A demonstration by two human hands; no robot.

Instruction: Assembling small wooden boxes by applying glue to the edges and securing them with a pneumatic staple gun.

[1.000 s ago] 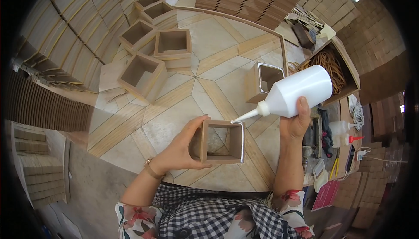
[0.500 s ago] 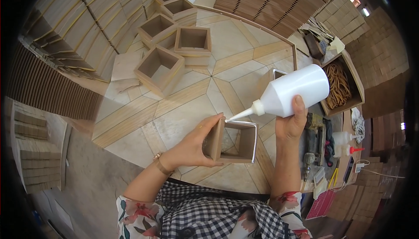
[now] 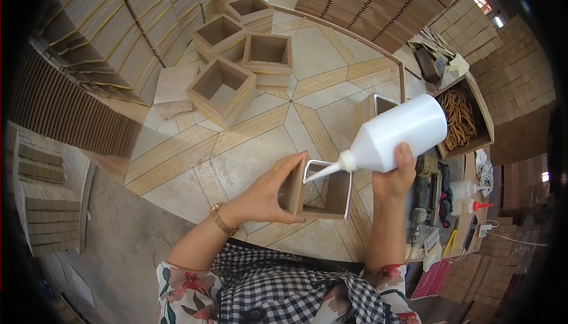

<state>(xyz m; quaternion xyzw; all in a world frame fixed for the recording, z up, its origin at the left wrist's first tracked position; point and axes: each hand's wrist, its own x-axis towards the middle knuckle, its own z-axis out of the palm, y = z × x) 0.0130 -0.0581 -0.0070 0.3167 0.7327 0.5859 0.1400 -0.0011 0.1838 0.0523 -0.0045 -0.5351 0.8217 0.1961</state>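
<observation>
Here's the left hand (image 3: 260,197) clamped on a wooden box (image 3: 339,193) near the table's (image 3: 248,141) front edge; the right hand (image 3: 396,176) grips a white bottle (image 3: 399,132), nozzle at the white-beaded rim (tan bands (image 3: 458,120) fill a bin (image 3: 486,114) by the right edge).

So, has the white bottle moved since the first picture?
Yes: judged against the patterned table, the white bottle has shifted left and toward the table's near edge.
</observation>
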